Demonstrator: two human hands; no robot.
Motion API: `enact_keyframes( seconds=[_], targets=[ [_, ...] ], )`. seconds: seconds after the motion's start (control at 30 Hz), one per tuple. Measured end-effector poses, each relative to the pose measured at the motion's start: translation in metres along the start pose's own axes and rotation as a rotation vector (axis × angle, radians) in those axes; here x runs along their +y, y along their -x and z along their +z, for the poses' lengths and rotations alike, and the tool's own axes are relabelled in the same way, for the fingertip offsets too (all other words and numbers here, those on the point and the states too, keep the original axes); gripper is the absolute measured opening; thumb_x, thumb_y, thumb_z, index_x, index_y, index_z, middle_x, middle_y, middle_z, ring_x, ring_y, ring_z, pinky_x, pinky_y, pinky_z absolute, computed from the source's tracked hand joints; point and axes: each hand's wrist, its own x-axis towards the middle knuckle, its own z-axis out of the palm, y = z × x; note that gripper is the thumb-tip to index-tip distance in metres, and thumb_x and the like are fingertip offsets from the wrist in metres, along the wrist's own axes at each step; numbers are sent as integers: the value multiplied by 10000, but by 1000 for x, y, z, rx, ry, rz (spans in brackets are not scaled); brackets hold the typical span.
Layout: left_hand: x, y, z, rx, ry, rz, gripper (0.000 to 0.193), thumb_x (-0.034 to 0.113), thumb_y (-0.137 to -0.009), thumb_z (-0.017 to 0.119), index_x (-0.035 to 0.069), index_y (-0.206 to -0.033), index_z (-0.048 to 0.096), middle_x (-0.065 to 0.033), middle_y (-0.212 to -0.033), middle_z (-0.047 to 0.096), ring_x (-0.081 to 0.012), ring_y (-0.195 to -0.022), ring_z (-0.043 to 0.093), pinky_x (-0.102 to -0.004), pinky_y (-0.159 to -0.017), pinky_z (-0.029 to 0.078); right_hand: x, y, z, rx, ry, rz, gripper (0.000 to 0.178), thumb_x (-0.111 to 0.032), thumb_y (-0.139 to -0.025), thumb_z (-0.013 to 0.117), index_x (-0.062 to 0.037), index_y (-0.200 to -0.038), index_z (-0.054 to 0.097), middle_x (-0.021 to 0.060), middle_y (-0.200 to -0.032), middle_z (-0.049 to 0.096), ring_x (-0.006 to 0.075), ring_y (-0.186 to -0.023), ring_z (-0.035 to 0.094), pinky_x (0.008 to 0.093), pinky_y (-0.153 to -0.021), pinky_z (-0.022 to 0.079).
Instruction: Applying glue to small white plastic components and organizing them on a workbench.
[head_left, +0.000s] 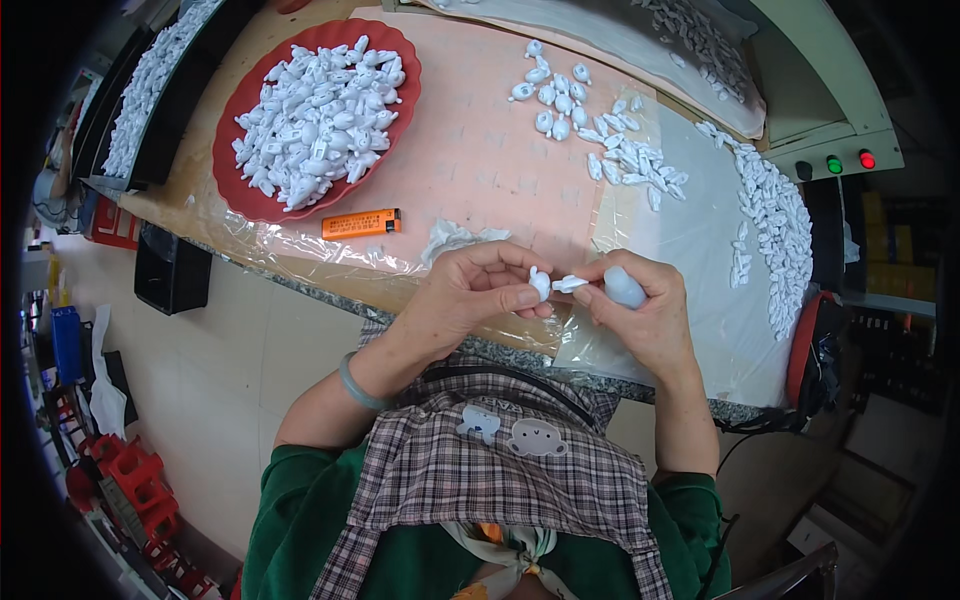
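My left hand (480, 288) pinches a small white figure piece (540, 283) with a rounded body. Close against it, a slim white part (570, 284) sits at the thumb and forefinger of my right hand (640, 310). A pale, rounded, bottle-like thing (624, 288) is also tucked in my right hand; its lower part is hidden by the fingers. The two white pieces meet or nearly meet; I cannot tell whether they touch. Both hands are over the table's near edge. A crumpled white tissue (460, 238) lies just behind my left hand.
A red scalloped bowl (228, 165) heaped with white pieces stands at the left, near an orange lighter (361, 223). Loose figure bodies (556, 95), slim parts (635, 160) and a long pile (775, 220) lie farther right. A machine (840, 110) with lit buttons stands behind.
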Motion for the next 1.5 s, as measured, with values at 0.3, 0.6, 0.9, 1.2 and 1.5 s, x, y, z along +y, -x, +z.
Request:
enact_keyframes(
  seconds=[0.3,0.6,0.9,1.2,1.5],
  targets=[
    [-3,1,6,33,-164,47,221,-7,-840,642,-52,-1052,598,-145,-1081,619,-176,-872,655,-274,-780,542,0,5,2,-2,102,-22,92,-16,-773,689,2,-862,671,17,-695,636,45,-598,530,203,-554,417],
    [-9,1,2,-14,-292,119,257,-37,-777,698,-32,-1025,634,-95,-1018,616,-133,-839,645,-232,-758,534,4,7,4,-92,-51,125,75,-13,-782,691,13,-846,661,26,-690,631,54,-558,536,201,-513,420],
    [-8,0,-1,-42,-284,51,252,-42,-757,714,-47,-1000,645,-70,-926,621,-125,-825,640,-236,-740,545,14,11,10,-95,-272,234,59,-3,-808,677,19,-839,633,37,-700,619,60,-539,534,194,-484,412],
    [-5,-2,-1,-31,-312,37,258,-41,-746,722,-46,-993,646,-65,-905,606,-126,-807,642,-235,-729,550,17,10,12,-100,-276,242,71,-23,-817,684,15,-836,628,33,-682,602,57,-530,519,198,-479,402],
    [-3,-2,-1,-30,-308,19,256,-39,-740,727,-42,-984,649,-61,-908,604,-123,-804,641,-232,-719,552,20,10,12,-102,-283,239,69,-26,-825,674,16,-845,623,34,-690,597,58,-540,516,198,-486,400]
  ],
)
